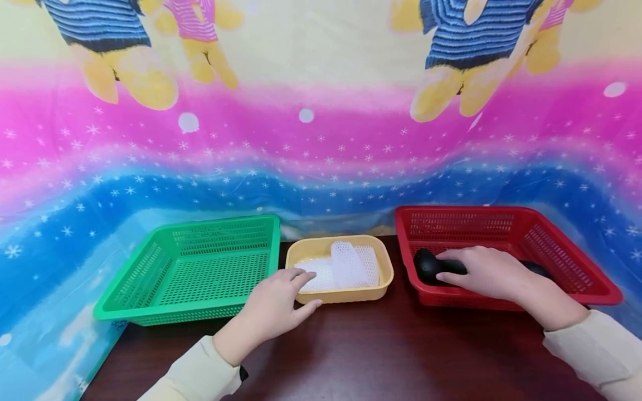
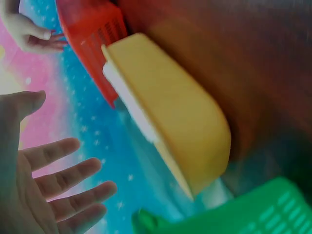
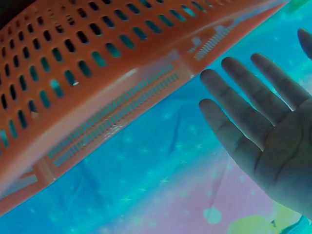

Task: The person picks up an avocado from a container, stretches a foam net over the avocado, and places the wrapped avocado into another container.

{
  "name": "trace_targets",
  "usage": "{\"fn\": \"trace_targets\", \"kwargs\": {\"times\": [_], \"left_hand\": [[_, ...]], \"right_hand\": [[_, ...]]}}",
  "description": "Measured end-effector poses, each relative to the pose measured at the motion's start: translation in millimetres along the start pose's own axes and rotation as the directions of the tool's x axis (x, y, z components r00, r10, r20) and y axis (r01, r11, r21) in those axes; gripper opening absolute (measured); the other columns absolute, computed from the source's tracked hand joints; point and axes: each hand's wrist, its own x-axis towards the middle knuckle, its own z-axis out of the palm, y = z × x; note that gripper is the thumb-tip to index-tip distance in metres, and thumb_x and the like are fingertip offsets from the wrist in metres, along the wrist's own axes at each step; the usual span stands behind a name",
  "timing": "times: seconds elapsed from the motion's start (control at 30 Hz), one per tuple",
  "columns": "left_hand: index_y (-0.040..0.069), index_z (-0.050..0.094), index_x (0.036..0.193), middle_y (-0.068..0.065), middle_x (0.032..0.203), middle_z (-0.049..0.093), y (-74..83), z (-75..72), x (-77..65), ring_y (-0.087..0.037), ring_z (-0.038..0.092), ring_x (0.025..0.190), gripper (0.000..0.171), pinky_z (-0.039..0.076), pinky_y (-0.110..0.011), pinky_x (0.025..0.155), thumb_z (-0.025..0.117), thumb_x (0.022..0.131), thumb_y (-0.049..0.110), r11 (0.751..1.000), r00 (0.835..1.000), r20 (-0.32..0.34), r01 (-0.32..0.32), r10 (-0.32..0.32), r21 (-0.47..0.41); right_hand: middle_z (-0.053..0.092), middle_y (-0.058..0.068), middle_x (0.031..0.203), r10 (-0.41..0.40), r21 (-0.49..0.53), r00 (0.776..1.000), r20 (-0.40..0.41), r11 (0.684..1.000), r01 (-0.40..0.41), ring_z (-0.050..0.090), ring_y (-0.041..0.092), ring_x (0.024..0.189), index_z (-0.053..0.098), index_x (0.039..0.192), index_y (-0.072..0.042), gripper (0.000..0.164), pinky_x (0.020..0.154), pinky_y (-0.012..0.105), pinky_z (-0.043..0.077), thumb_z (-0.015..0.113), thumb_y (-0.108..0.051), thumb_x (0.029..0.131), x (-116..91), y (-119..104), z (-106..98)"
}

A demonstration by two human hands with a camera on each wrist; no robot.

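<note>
My left hand [image 1: 273, 305] hovers at the front left edge of a pale yellow plastic tray [image 1: 346, 296], fingers extended. In the left wrist view its palm holds nothing. White foam netting [image 1: 353, 267] lies in the tray, partly folded over. My right hand [image 1: 489, 272] is over the red basket [image 1: 468, 299], above a glossy black rounded object [image 1: 426, 267]. Another black part [image 1: 538, 269] shows beyond the hand; whether it belongs to the same object I cannot tell. The right wrist view shows this hand's fingers spread and its palm bare.
A green perforated basket [image 1: 210, 309] stands left of the tray, and the red one stands to its right. All rest on a dark brown wooden table [image 1: 361, 351]. Behind hangs a patterned cloth [image 1: 321, 145] in pink and blue.
</note>
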Motion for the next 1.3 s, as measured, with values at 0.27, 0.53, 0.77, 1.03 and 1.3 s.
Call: {"fn": "trace_targets", "kwargs": {"times": [0.27,0.53,0.77,1.03,1.3], "left_hand": [[0.012,0.069,0.13,-0.009,0.127,0.067,7.4,21.0,-4.6,-0.027,0.063,0.117,0.049,0.057,-0.045,0.087,0.07,0.095,0.046,0.999,0.999,0.049,-0.017,0.018,-0.033],[0.014,0.066,0.134,-0.014,0.14,0.058,-2.6,44.2,-11.8,-0.034,0.055,0.129,0.047,0.055,-0.05,0.091,0.071,0.095,0.041,0.999,0.998,0.056,-0.022,0.024,-0.045],[0.013,0.066,0.133,-0.015,0.14,0.057,-11.1,57.3,-7.7,-0.038,0.052,0.132,0.046,0.053,-0.051,0.095,0.072,0.096,0.039,0.998,0.999,0.04,-0.003,0.006,-0.069],[0.011,0.068,0.128,-0.01,0.126,0.062,-18.6,66.4,-5.1,-0.026,0.057,0.118,0.037,0.054,-0.042,0.093,0.072,0.097,0.031,0.996,0.999,0.024,0.028,-0.026,-0.09],[0.009,0.072,0.119,-0.006,0.109,0.062,-25.9,72.0,-4.3,-0.023,0.058,0.102,0.024,0.055,-0.036,0.085,0.073,0.095,0.01,0.996,0.998,-0.056,-0.015,0.01,-0.088]], "right_hand": [[0.071,0.018,0.119,0.002,0.088,1.0,0.014,0.996,-0.003,0.067,0.039,0.107,0.068,0.132,-0.005,0.056,0.084,0.06,0.054,0.079,-0.04,0.089,0,22,11],[0.066,0.021,0.128,-0.053,0.254,0.994,0.091,0.967,0.028,0.061,0.044,0.117,0.067,0.133,-0.004,0.055,0.088,0.057,0.054,0.081,-0.033,0.088,5,46,27],[0.066,0.018,0.129,-0.063,0.295,0.99,0.127,0.955,0.023,0.06,0.042,0.117,0.068,0.133,-0.005,0.054,0.088,0.057,0.054,0.082,-0.031,0.087,9,66,30],[0.064,0.022,0.128,-0.083,0.311,0.981,0.175,0.95,0.025,0.059,0.045,0.115,0.069,0.13,-0.003,0.053,0.087,0.055,0.055,0.084,-0.026,0.085,15,80,33],[0.063,0.025,0.129,-0.074,0.311,0.971,0.229,0.95,-0.001,0.057,0.046,0.116,0.069,0.13,-0.005,0.055,0.087,0.058,0.054,0.086,-0.028,0.083,24,82,37]]}}
